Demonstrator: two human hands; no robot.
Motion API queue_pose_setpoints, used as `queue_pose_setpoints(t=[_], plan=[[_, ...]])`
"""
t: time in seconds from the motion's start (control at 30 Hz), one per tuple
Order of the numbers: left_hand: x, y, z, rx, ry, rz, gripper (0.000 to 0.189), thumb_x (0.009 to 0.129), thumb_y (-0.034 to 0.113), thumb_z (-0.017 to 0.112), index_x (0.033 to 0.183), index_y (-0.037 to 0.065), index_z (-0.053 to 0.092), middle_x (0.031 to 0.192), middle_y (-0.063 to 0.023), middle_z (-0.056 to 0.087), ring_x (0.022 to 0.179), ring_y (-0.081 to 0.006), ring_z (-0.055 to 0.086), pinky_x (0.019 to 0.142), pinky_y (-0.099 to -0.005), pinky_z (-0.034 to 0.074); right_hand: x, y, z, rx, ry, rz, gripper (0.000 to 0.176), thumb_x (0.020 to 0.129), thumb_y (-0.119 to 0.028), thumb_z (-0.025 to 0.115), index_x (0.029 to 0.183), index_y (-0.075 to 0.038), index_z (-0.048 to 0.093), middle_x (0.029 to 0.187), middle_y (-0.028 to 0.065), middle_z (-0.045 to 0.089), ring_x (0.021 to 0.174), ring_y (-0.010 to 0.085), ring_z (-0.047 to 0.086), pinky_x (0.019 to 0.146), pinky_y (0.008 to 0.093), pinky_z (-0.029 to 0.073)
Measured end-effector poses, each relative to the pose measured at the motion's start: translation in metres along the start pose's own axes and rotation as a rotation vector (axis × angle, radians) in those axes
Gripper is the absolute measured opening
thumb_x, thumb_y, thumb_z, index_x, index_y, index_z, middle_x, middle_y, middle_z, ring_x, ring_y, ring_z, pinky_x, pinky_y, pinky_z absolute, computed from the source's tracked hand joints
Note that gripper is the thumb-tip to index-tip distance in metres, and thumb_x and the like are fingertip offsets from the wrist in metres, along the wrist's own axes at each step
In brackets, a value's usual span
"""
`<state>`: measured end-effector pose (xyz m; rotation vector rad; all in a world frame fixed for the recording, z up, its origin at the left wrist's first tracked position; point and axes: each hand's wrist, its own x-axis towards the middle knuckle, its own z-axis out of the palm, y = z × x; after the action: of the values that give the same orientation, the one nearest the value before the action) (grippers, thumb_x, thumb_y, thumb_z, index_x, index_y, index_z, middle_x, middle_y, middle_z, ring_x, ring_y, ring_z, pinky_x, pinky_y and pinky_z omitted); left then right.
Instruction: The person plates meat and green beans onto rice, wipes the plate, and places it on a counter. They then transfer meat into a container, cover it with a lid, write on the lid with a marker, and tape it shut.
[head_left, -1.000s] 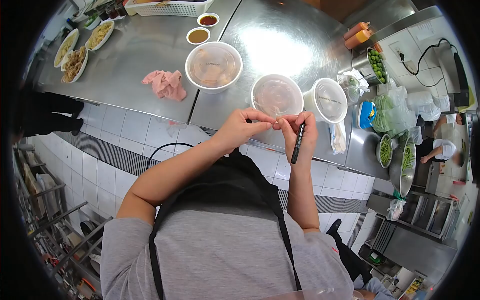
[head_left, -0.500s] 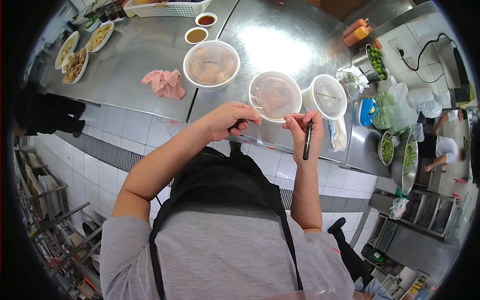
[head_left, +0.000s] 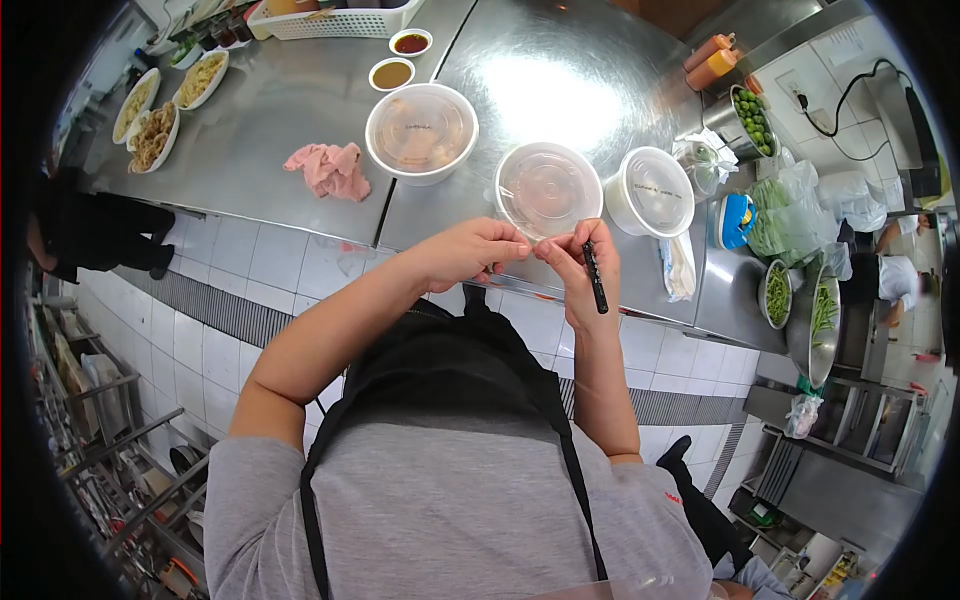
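Note:
My left hand [head_left: 478,252] is closed in a pinch at the near rim of a lidded plastic bowl [head_left: 549,190]; what its fingers hold is too small to make out. Close beside it, my right hand [head_left: 580,265] holds a black marker pen [head_left: 597,282] between its fingers, with thumb and fingertip nearly meeting the left fingertips. To the left sits another lidded bowl [head_left: 421,135] with dark writing on its clear lid. On the right stands a white lidded tub [head_left: 650,192], also marked with writing.
Two sauce cups [head_left: 391,73] and a pink cloth [head_left: 328,171] lie on the steel table [head_left: 250,130]. Plates of food [head_left: 200,78] are at far left. Bowls of green vegetables [head_left: 775,295], limes [head_left: 750,120] and sauce bottles [head_left: 712,68] line the right. Other people stand at both sides.
My hands have come closer together, the right one shifting left and slightly up with the marker pen. The dark thing seen in my left hand is now hidden.

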<state>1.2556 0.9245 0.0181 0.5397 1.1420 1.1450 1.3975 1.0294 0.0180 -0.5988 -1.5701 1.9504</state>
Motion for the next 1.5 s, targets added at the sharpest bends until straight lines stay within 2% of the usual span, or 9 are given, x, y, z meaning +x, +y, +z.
queue_pose_setpoints(t=[0.17,0.23,0.27,0.57,0.67,0.8,1.07,1.37,1.5], plan=[[-0.005,0.010,-0.004,0.011,-0.045,-0.117,0.014,0.081,0.021,0.058,0.086,0.007,0.057,0.065,0.0048,0.044,0.056,-0.0031,0.037,0.046,-0.0173,0.028,-0.002,0.002,0.001,0.130,-0.025,0.092,0.028,0.075,0.007,0.059,0.080,-0.008,0.035,0.074,0.0096,0.059,0.069,0.0121,0.058,0.064,0.0225,0.046],[-0.002,0.006,-0.007,0.029,0.250,0.014,0.020,0.080,0.022,0.057,0.092,0.007,0.061,0.072,0.0045,0.048,0.062,-0.0049,0.040,0.049,-0.0187,0.034,0.002,0.002,-0.004,0.306,0.061,0.176,0.029,0.075,0.005,0.060,0.080,-0.009,0.036,0.074,0.0102,0.060,0.068,0.0135,0.058,0.062,0.0226,0.045],[-0.002,0.007,-0.005,0.032,0.250,0.018,0.020,0.080,0.022,0.057,0.092,0.007,0.061,0.072,0.0045,0.048,0.062,-0.0049,0.040,0.049,-0.0187,0.034,0.003,0.001,-0.006,0.276,0.088,0.179,0.029,0.075,0.003,0.060,0.080,-0.010,0.036,0.075,0.0113,0.061,0.068,0.0147,0.059,0.061,0.0227,0.045],[-0.006,-0.013,0.027,-0.125,0.334,0.253,0.023,0.079,0.020,0.062,0.097,0.007,0.064,0.065,0.0045,0.050,0.053,-0.0022,0.039,0.043,-0.0180,0.030,0.003,0.003,0.008,0.086,0.167,-0.013,0.031,0.075,0.003,0.062,0.078,-0.010,0.034,0.075,0.0123,0.062,0.068,0.0122,0.057,0.060,0.0227,0.043],[-0.006,-0.010,0.025,-0.161,0.363,0.170,0.018,0.080,0.017,0.062,0.092,0.003,0.063,0.066,0.0057,0.049,0.056,-0.0006,0.036,0.044,-0.0152,0.026,0.003,0.004,0.010,0.066,0.166,-0.038,0.030,0.076,0.004,0.061,0.078,-0.009,0.034,0.075,0.0129,0.062,0.068,0.0117,0.056,0.060,0.0223,0.043],[-0.004,-0.007,0.024,-0.128,0.354,0.148,0.017,0.079,0.018,0.063,0.087,0.003,0.063,0.067,0.0044,0.049,0.056,-0.0009,0.036,0.044,-0.0154,0.027,0.004,0.006,0.013,0.068,0.173,-0.054,0.030,0.075,0.005,0.061,0.078,-0.008,0.034,0.074,0.0123,0.061,0.067,0.0113,0.056,0.061,0.0220,0.044],[0.000,-0.009,0.008,0.038,0.117,0.039,0.023,0.086,0.029,0.052,0.094,0.007,0.057,0.081,0.0025,0.054,0.066,-0.0026,0.040,0.049,-0.0154,0.031,0.003,0.006,0.011,0.041,0.096,-0.061,0.029,0.076,0.005,0.059,0.079,-0.008,0.034,0.074,0.0102,0.060,0.069,0.0105,0.057,0.065,0.0209,0.044],[0.003,-0.005,-0.004,-0.375,0.148,0.011,0.039,0.081,0.045,0.053,0.091,0.009,0.061,0.080,0.0021,0.057,0.063,-0.0047,0.042,0.046,-0.0176,0.029,-0.007,-0.007,0.010,0.028,-0.044,-0.001,0.027,0.079,0.006,0.055,0.079,-0.007,0.031,0.074,0.0111,0.058,0.068,0.0141,0.059,0.063,0.0238,0.047],[0.006,-0.005,-0.002,-0.317,0.316,0.149,0.024,0.079,0.034,0.060,0.085,0.010,0.062,0.080,0.0020,0.059,0.062,-0.0025,0.042,0.045,-0.0175,0.029,-0.022,-0.019,0.010,-0.045,0.006,-0.028,0.028,0.079,0.005,0.055,0.080,-0.007,0.030,0.074,0.0129,0.057,0.066,0.0157,0.059,0.062,0.0254,0.048]])
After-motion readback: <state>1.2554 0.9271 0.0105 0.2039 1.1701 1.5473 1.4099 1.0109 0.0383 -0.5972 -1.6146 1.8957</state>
